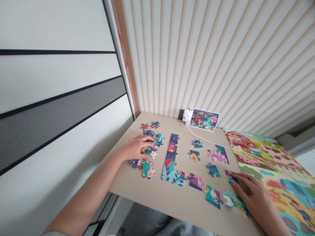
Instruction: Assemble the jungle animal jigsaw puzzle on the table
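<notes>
Blue-teal L-shaped puzzle strip (170, 171): left of it, left hand (137, 147) curls over multicoloured jigsaw pieces (147, 168); right, right hand (256, 190) at purple-teal jigsaw piece (229, 176). Can't tell grasps; slide flat.

a plain beige table (157, 193), on it puzzle pieces (196, 182) of teal, purple and navy colour, behind it a cream curtain (197, 55), left of it a white cabinet (49, 75) with black stripes

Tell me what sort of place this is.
Probably a room at home, with a table used for puzzles: loose jigsaw pieces lie spread over it, a small picture card is at its back edge, and a colourful animal-print sheet lies at the right.
</notes>
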`<action>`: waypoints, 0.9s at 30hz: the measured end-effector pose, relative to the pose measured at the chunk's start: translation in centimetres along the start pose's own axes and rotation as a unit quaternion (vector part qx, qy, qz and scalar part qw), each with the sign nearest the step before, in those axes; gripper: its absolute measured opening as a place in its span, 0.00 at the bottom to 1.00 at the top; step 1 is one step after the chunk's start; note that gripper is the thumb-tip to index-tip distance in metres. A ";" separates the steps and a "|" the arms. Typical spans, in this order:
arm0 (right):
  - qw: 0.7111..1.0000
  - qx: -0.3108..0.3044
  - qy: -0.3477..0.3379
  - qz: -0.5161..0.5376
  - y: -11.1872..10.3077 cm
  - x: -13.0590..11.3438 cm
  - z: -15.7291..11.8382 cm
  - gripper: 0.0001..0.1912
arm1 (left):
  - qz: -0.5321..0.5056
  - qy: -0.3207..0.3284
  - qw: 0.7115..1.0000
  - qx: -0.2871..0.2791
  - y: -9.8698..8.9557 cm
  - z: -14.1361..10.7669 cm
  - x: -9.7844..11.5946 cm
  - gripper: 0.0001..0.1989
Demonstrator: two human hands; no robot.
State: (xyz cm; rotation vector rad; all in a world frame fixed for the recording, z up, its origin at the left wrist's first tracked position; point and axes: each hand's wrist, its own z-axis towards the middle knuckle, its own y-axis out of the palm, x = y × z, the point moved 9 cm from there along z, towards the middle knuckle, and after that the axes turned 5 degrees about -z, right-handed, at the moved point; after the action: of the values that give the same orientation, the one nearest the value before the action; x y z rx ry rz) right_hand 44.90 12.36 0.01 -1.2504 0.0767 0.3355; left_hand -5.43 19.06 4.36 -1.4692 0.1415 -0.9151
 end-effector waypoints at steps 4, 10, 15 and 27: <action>1.000 -0.001 0.003 0.003 -0.2 -0.3 0.1 0.22 | -0.001 0.002 1.000 0.006 0.0 -0.1 0.2 0.25; 1.000 0.003 0.005 0.009 -0.5 -0.6 0.2 0.22 | 0.017 0.025 0.998 0.049 -0.2 0.5 0.5 0.14; 1.000 0.001 0.003 0.006 -0.3 -0.4 0.1 0.22 | 0.039 0.023 0.995 0.092 -0.8 1.0 0.7 0.12; 1.000 0.000 0.009 0.014 -0.6 -0.8 0.2 0.22 | -0.015 0.095 0.995 -0.008 -1.2 -1.9 4.9 0.21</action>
State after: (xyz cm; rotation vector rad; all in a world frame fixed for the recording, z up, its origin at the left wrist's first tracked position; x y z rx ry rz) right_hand 44.26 12.22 0.84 -1.2528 0.1089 0.3487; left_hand -3.81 14.80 7.23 -1.4003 0.2673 -1.0788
